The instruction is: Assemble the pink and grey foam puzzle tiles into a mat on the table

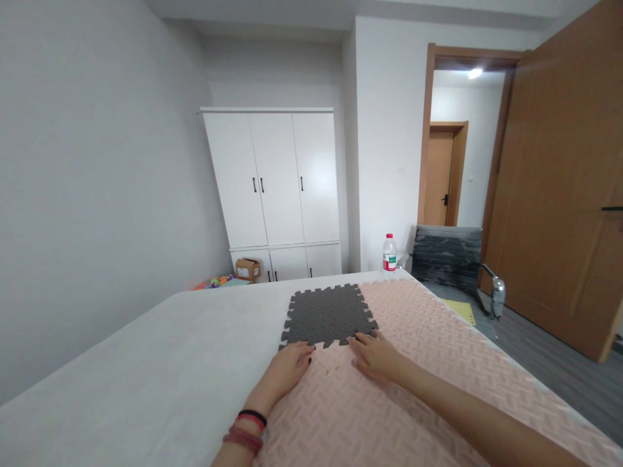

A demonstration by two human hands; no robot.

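Observation:
A dark grey foam puzzle mat tile (328, 313) with toothed edges lies flat on the white table, against pink foam mat tiles (418, 324) on its right and near sides. My left hand (291, 364) rests with fingers stretched out at the grey tile's near left corner, over the pink mat's edge. Near the tile's right near corner lies my right hand (374, 355), palm down, its fingers spread across the seam between grey and pink. Neither hand grasps anything. Part of the near seam is hidden under the fingers.
The white tabletop (160, 363) stretches to the left. At the far edge stands a bottle with a red cap (389, 254). Behind are a cardboard box (248, 268), a white cabinet (277, 175), a dark chair (446, 256) and an open wooden door (559, 181).

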